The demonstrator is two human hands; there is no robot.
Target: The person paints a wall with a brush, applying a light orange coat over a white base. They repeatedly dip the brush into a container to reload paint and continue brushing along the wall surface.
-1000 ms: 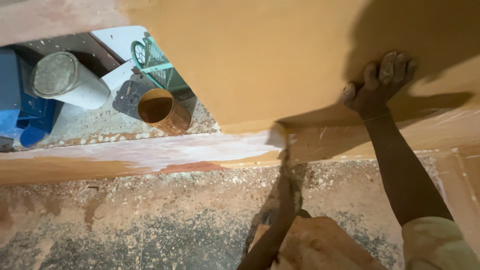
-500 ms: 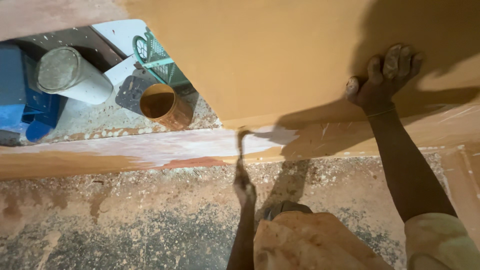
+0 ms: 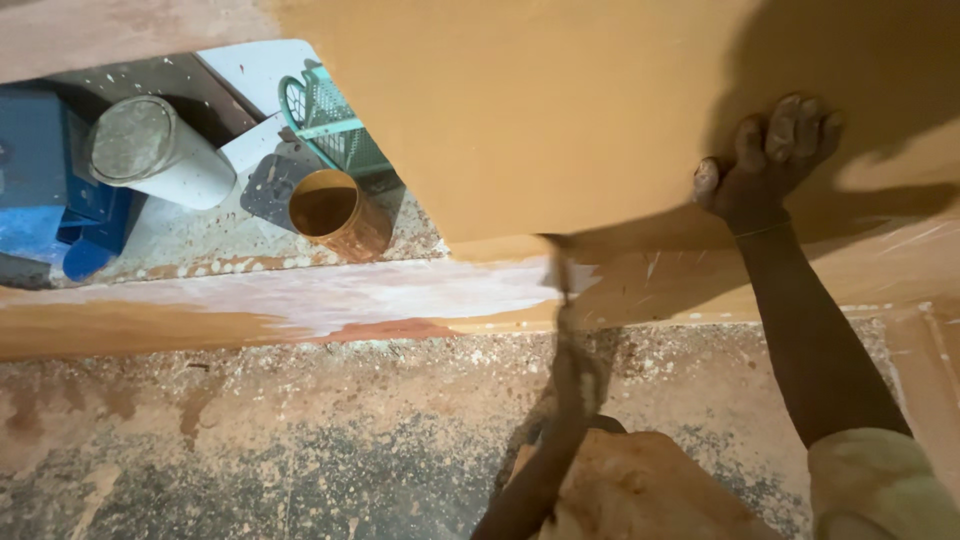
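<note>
While right hand (image 3: 765, 160) presses board (image 3: 560, 110), edge overhangs.

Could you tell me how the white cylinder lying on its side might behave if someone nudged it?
The white cylinder lies on its side, so it would probably roll. The blue box beside it might stop it. Its weight cannot be judged.

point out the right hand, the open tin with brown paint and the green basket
right hand (image 3: 765, 165), head view, on the back of the hand pressed on the tan board
open tin (image 3: 338, 215), head view, on its paint-smeared side wall
green basket (image 3: 335, 125), head view, on its mesh side
</note>
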